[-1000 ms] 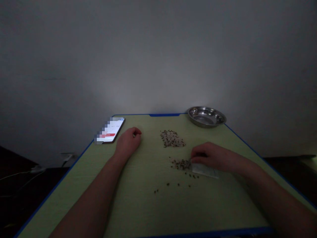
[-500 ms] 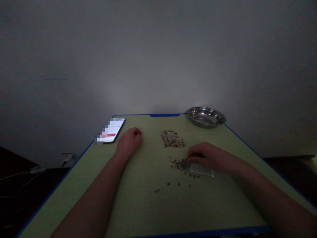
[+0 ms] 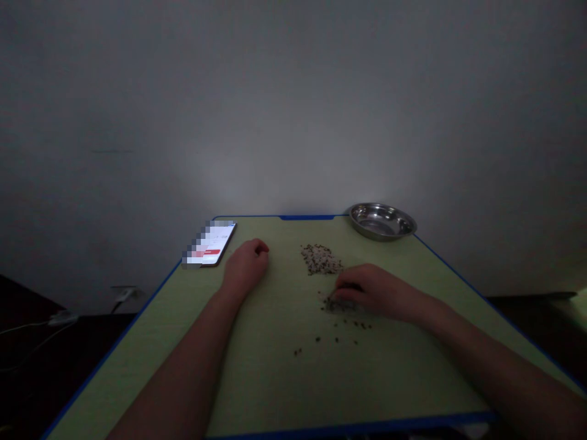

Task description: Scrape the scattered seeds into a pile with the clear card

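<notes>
My right hand (image 3: 373,292) is low over a small scatter of pale grains and dark beads (image 3: 332,304), its thumb and forefinger pinched together. Whatever lies between those fingertips is too small or too hidden to make out. Just beyond them sits a larger heap of pale grains mixed with dark bits (image 3: 320,260). My left hand (image 3: 246,266) rests on the table left of the heap, fingers curled in, with nothing seen in it.
A shallow steel bowl (image 3: 383,221) stands at the far right corner of the green, blue-edged table (image 3: 266,379). At the left edge lies a phone (image 3: 213,244) with its screen lit. Several stray dark bits (image 3: 318,339) are nearer me. A wall rises behind the table.
My right hand has moved left, further over the small scatter. The clear plastic packet seen beneath it before no longer shows. My left hand keeps its curled pose; the view has shifted slightly.
</notes>
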Demonstrator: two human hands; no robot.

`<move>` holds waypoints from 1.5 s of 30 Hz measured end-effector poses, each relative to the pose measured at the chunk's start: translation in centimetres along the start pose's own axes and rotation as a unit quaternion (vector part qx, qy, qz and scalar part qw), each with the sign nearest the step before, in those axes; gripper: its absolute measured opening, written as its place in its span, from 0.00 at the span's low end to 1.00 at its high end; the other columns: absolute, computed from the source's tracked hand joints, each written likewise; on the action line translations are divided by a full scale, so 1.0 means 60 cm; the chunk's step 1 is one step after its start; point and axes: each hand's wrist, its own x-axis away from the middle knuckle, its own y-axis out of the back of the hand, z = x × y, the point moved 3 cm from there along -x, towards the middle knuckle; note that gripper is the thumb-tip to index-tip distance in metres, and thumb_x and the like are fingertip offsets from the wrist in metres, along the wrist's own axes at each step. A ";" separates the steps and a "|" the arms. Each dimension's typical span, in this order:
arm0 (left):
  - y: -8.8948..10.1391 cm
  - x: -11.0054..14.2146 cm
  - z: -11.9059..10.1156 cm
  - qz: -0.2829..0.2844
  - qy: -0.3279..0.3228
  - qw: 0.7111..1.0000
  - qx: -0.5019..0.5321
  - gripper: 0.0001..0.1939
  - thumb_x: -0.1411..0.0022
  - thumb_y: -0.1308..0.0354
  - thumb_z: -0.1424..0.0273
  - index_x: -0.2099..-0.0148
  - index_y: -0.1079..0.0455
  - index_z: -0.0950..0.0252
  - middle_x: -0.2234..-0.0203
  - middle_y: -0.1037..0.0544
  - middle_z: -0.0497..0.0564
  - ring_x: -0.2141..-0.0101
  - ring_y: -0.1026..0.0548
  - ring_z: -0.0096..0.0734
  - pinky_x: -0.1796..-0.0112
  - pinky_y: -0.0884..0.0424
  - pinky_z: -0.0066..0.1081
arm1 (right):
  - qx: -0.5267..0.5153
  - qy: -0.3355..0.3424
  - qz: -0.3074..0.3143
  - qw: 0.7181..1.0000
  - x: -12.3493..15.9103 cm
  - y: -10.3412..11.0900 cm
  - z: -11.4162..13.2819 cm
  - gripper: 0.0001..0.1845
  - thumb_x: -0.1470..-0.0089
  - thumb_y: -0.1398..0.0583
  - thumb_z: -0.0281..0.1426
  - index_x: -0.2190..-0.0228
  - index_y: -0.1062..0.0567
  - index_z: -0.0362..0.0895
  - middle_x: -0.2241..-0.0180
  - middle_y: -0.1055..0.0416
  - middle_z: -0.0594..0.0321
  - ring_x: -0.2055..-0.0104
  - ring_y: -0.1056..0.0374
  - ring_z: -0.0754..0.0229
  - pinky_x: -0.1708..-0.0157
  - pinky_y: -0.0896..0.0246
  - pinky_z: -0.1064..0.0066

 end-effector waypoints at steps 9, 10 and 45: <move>-0.003 0.001 -0.005 0.009 -0.001 1.000 0.003 0.13 0.43 0.52 0.69 0.61 0.28 0.61 0.60 0.22 0.54 0.61 0.26 0.40 0.62 0.34 0.36 | 0.001 0.002 -0.002 1.000 0.001 0.002 0.016 0.13 0.40 0.44 0.35 0.72 0.24 0.43 0.74 0.28 0.63 0.72 0.36 0.63 0.73 0.49 0.73; -0.003 0.001 -0.005 0.010 0.002 1.000 0.003 0.13 0.43 0.52 0.69 0.61 0.28 0.61 0.60 0.22 0.54 0.61 0.26 0.40 0.62 0.34 0.36 | 0.004 0.005 0.001 1.000 -0.001 0.000 0.018 0.13 0.41 0.43 0.35 0.72 0.24 0.43 0.74 0.29 0.63 0.73 0.37 0.63 0.73 0.49 0.73; -0.006 0.003 -0.009 0.019 0.003 1.000 -0.012 0.12 0.42 0.52 0.69 0.60 0.28 0.61 0.60 0.22 0.52 0.61 0.26 0.37 0.62 0.33 0.34 | -0.029 0.012 0.026 0.999 0.021 -0.006 0.010 0.13 0.40 0.43 0.36 0.71 0.24 0.43 0.73 0.27 0.63 0.71 0.34 0.63 0.71 0.45 0.72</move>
